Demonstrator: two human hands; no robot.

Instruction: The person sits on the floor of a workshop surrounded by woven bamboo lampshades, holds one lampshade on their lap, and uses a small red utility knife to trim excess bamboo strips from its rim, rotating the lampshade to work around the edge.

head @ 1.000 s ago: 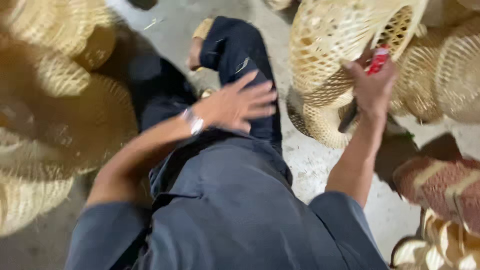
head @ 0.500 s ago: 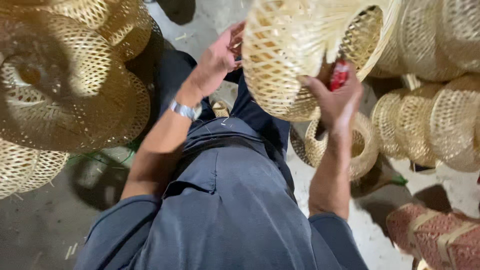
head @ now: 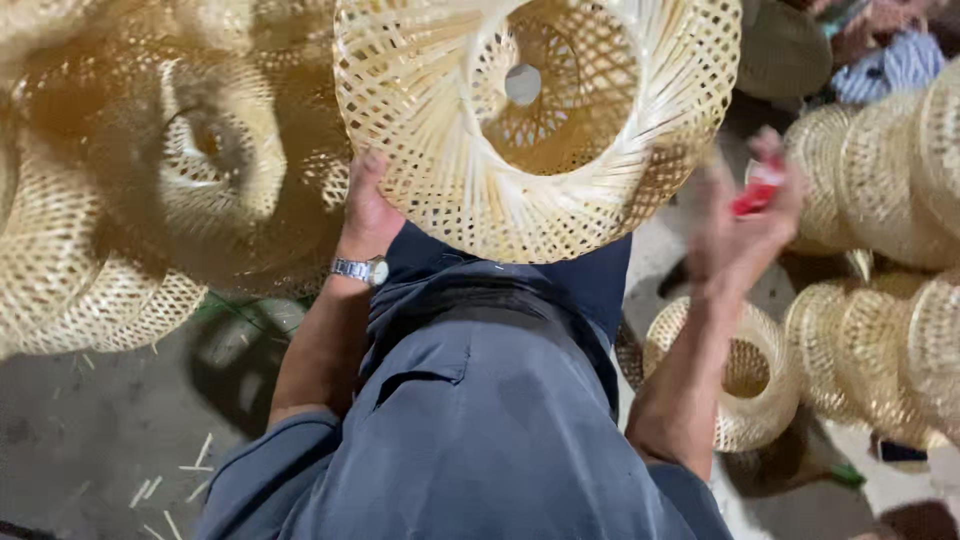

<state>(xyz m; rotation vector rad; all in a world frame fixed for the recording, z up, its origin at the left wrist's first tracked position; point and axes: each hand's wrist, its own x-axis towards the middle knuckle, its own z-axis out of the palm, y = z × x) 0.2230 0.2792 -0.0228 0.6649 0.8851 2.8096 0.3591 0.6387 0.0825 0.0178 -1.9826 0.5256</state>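
The woven bamboo basket (head: 535,125) fills the top centre of the frame, pale yellow, open weave w/ a round hole in its middle, and it sits over the person's lap. The left hand (head: 368,205) is at its lower left edge, arm coming up from bottom left w/ a silver wristwatch (head: 360,269); its fingers go behind the rim, so I cannot tell if they are spread or pressed. The right hand (head: 745,225), centre right, is blurred, raised beside the basket but apart from it; its fingers are closed around a small red object (head: 757,190). More woven baskets (head: 880,300) are stacked at right, others at upper left. Grey floor (head: 90,440) w/ bamboo splinters at lower left.
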